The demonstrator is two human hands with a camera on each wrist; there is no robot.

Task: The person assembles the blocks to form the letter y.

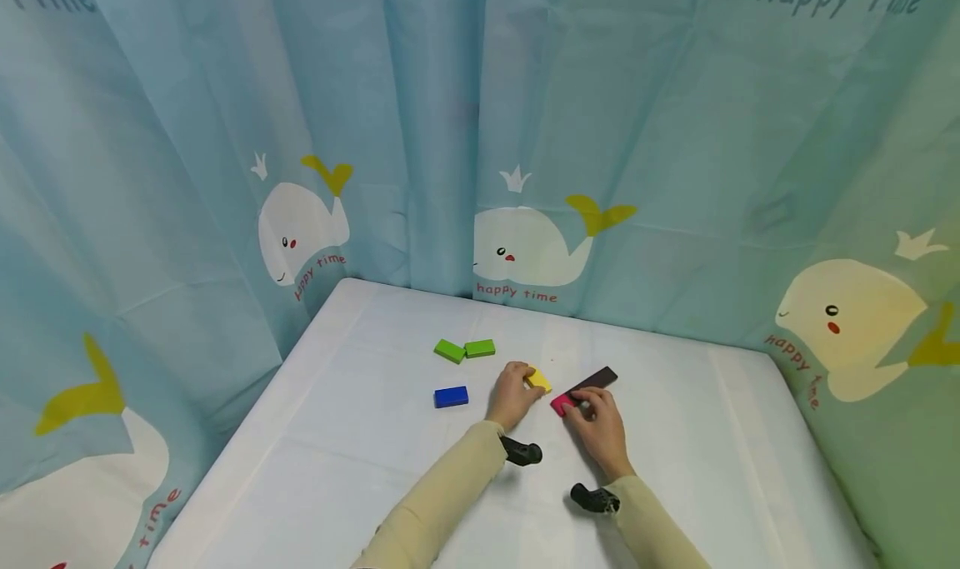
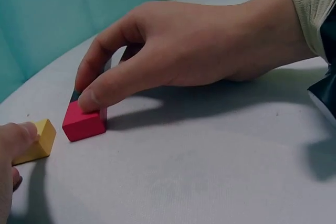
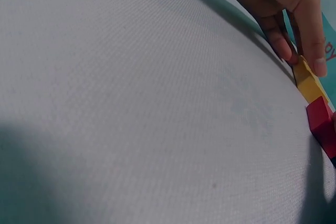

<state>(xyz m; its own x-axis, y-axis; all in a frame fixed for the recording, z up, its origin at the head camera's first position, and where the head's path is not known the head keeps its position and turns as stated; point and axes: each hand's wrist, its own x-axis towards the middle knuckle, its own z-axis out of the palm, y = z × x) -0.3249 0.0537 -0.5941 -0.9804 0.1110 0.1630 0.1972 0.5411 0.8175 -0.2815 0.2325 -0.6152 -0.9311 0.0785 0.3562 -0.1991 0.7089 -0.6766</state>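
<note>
2 hands (image 1: 513, 397) (image 1: 602, 432) angle inward, pinching yellow and red blocks (image 1: 537, 379) (image 1: 559, 402).

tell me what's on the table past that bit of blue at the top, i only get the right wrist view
Observer: The head view shows two green blocks, lying farther from the person than the blue block.
Operator: ok and the red block gets cut off by my frame edge, what's past it
Observer: A long dark piece, roughly in line with the red block, as the head view shows.
</note>
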